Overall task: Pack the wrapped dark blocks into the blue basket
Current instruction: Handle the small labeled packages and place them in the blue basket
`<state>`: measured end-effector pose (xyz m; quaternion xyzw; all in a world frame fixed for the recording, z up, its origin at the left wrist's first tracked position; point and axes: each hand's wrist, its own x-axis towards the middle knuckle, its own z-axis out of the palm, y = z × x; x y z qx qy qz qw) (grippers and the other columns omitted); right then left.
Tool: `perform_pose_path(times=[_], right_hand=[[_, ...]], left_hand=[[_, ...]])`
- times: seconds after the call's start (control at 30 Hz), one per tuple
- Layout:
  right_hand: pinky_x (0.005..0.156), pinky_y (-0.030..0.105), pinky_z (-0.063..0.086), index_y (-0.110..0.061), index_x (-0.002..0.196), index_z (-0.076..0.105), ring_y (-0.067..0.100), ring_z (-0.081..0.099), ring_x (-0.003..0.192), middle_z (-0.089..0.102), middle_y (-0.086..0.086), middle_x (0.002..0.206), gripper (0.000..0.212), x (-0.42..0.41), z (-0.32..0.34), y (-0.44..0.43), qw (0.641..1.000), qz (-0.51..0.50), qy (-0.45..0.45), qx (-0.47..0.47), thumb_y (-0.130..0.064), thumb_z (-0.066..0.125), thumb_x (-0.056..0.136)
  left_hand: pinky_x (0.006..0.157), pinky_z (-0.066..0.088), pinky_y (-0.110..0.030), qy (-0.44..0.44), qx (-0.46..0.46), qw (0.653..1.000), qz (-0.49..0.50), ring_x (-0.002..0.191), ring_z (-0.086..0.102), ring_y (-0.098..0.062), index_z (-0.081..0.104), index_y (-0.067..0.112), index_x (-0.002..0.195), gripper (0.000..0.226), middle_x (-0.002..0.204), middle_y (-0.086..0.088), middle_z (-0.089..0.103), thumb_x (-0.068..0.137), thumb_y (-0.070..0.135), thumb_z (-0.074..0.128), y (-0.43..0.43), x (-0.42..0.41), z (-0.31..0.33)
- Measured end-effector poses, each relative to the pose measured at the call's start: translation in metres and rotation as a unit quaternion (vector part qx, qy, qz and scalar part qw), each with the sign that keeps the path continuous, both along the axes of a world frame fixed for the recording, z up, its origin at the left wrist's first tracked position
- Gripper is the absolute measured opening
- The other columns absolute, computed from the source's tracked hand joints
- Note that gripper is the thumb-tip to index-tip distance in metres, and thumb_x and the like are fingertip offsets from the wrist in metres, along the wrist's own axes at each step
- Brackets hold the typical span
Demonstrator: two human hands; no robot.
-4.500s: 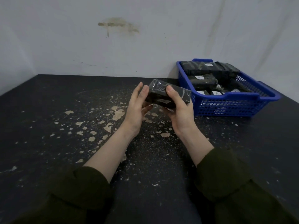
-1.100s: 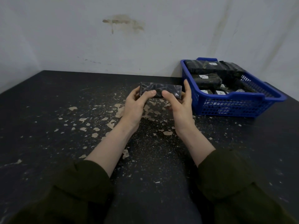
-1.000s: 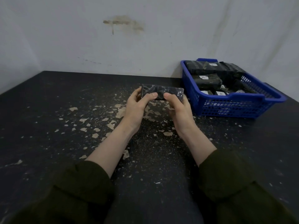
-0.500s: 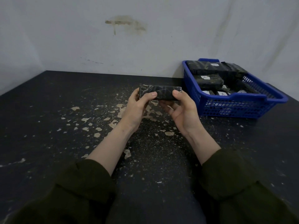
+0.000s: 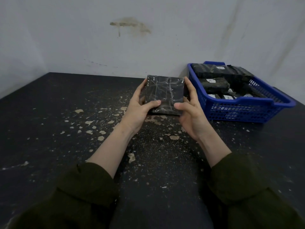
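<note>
While a wrapped dark block (image 5: 165, 95) is held over the speckled black table (image 5: 49, 129), broad face up, the left hand (image 5: 140, 104) grips its left edge and the right hand (image 5: 191, 111) its right, thumbs pressed on the near face, fingers curled behind. The blue basket (image 5: 247, 100) sits to the right by the wall, holding several wrapped blocks (image 5: 212, 83). This looks like the carrying step: next, the block likely goes right, over the rim, into a gap.
</note>
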<state>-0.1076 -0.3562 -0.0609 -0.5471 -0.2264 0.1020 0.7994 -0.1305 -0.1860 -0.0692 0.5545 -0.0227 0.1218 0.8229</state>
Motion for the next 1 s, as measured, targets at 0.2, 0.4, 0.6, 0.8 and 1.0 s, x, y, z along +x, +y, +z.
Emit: perform_pose_path(times=[0.2, 0.4, 0.6, 0.8, 1.0], right_hand=[[0.089, 0.037, 0.058, -0.032, 0.148, 0.035, 0.025, 0.065, 0.117, 0.061, 0.013, 0.132, 0.081, 0.003, -0.004, 0.002, 0.990, -0.110, -0.064, -0.058, 0.013, 0.063, 0.087], [0.090, 0.036, 0.058, -0.029, 0.144, 0.039, 0.021, 0.065, 0.116, 0.063, 0.010, 0.129, 0.075, 0.005, -0.009, 0.006, 0.987, -0.122, -0.054, -0.087, 0.007, 0.067, 0.085], [0.100, 0.046, 0.054, -0.018, 0.123, 0.060, 0.018, 0.068, 0.111, 0.070, 0.002, 0.120, 0.039, 0.007, -0.009, 0.007, 0.977, -0.185, -0.013, -0.103, -0.030, 0.074, 0.088], [0.096, 0.040, 0.056, -0.018, 0.124, 0.055, 0.018, 0.067, 0.111, 0.068, 0.002, 0.120, 0.034, 0.001, -0.009, 0.013, 0.975, -0.170, -0.034, -0.136, -0.030, 0.067, 0.094], [0.087, 0.029, 0.057, -0.022, 0.113, 0.058, 0.014, 0.068, 0.104, 0.069, -0.002, 0.110, 0.027, -0.004, -0.005, 0.016, 0.977, -0.178, 0.002, -0.115, -0.042, 0.061, 0.095]], left_hand=[[0.090, 0.054, -0.031, 0.012, 0.088, 0.995, 0.035, 0.110, 0.064, -0.022, 0.050, 0.010, 0.128, 0.053, 0.116, -0.004, 0.066, 0.080, 0.001, 0.073, -0.008, 0.001, -0.003], [0.089, 0.056, -0.033, 0.010, 0.137, 0.986, 0.089, 0.102, 0.068, -0.018, 0.061, 0.019, 0.109, 0.031, 0.108, -0.003, 0.071, 0.083, 0.011, 0.075, -0.011, 0.001, -0.002], [0.080, 0.054, -0.016, -0.006, 0.203, 0.977, 0.069, 0.091, 0.066, 0.005, 0.058, 0.023, 0.111, 0.034, 0.104, 0.010, 0.067, 0.083, 0.013, 0.075, -0.016, -0.004, 0.000], [0.081, 0.055, -0.017, 0.037, 0.177, 0.978, 0.105, 0.096, 0.066, -0.002, 0.055, 0.018, 0.119, 0.042, 0.108, 0.008, 0.068, 0.087, 0.042, 0.068, -0.026, -0.006, 0.000], [0.086, 0.056, -0.025, 0.024, 0.228, 0.963, 0.141, 0.097, 0.067, -0.006, 0.059, 0.020, 0.113, 0.037, 0.107, 0.006, 0.069, 0.089, 0.047, 0.064, -0.026, -0.006, -0.003]])
